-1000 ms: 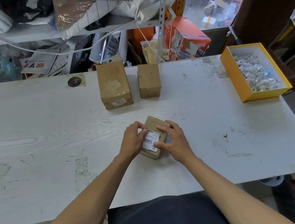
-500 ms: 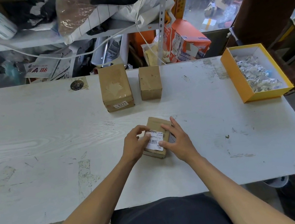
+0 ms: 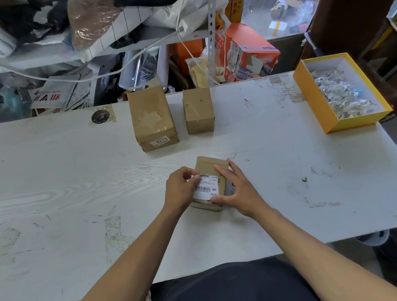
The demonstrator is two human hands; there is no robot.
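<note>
Between the two hands, near the front middle of the white desk (image 3: 72,190), a small cardboard box (image 3: 209,165) lies flat with a white barcode label (image 3: 207,186) on its top face. The left hand (image 3: 178,190) curls its fingers round the box's left side, thumb at the label's edge. The right hand (image 3: 240,190) is spread, forefinger on the top and thumb pressing the label's near corner. The box looks light and stiff, its card perhaps a little slick, and is best taken by its two long sides. Beyond the hands stand a larger brown box (image 3: 152,118) and a smaller brown box (image 3: 198,110). Well off to the right hand's far side sits a yellow box (image 3: 316,100) of crumpled scraps.
</note>
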